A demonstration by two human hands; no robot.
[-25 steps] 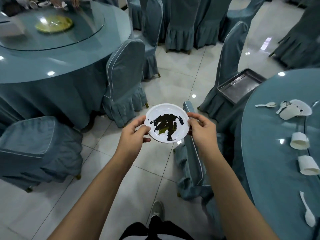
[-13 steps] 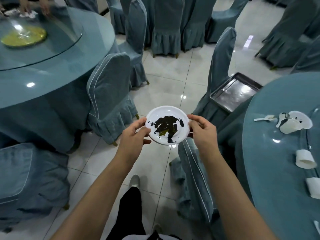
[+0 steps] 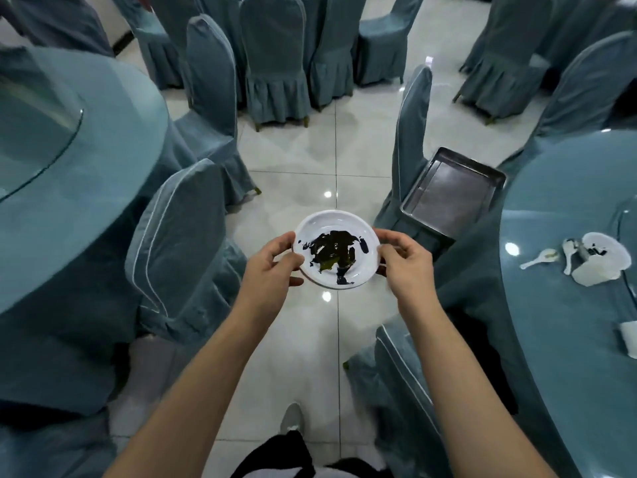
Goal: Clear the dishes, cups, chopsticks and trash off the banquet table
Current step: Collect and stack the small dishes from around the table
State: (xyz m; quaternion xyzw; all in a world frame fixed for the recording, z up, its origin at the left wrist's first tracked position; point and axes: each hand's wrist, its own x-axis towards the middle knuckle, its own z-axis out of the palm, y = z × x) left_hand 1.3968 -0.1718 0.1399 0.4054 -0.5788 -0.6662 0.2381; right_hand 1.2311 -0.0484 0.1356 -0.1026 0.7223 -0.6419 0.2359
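A round bench (image 3: 62, 174) draped in blue cloth is filling the far left, with a covered chair (image 3: 179, 250) standing just beside it. In the middle, the left hand (image 3: 272, 267) is gripping the left rim of a white plate (image 3: 336, 248) (smeared with dark sauce and green scraps) while the right hand (image 3: 405, 262) is pinching its right rim, holding it over the tiled floor (image 3: 310, 150). Further right, a metal tray (image 3: 451, 198) is sitting on a chair, and a second bench (image 3: 565, 339) is carrying a white spoon (image 3: 537, 260), a dirty dish (image 3: 603, 260) and a paper cup (image 3: 629, 338).
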